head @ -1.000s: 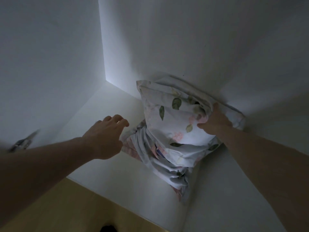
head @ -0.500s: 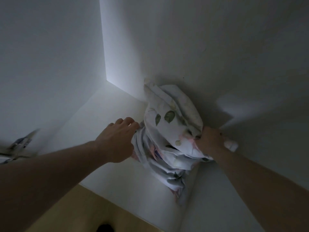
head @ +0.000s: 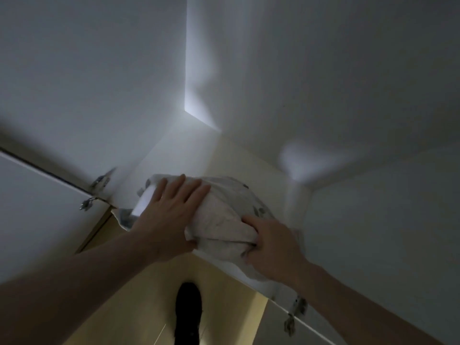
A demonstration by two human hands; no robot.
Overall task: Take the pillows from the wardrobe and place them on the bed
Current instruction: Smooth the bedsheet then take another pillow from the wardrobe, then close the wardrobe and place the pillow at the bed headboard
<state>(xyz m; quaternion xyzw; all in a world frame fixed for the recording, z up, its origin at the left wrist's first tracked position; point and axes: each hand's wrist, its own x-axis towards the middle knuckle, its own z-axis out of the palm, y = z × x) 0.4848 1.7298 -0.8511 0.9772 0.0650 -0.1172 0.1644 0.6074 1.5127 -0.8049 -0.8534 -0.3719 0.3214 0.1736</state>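
A pale pillow with a leaf and flower print lies at the front edge of the white wardrobe shelf. My left hand presses flat on its left side, fingers spread over the fabric, thumb under it. My right hand grips a bunched fold at its near right end. The pillow's underside and far end are hidden. The wardrobe is dim inside.
White wardrobe walls close in at the back and both sides. An open door with metal hinges stands at the left; another hinge is at the lower right. Below is a yellowish floor and a dark shoe.
The pillow has come from the back corner of the shelf to its front edge. My left hand has landed on it, and my right hand has kept its grip and pulled back.
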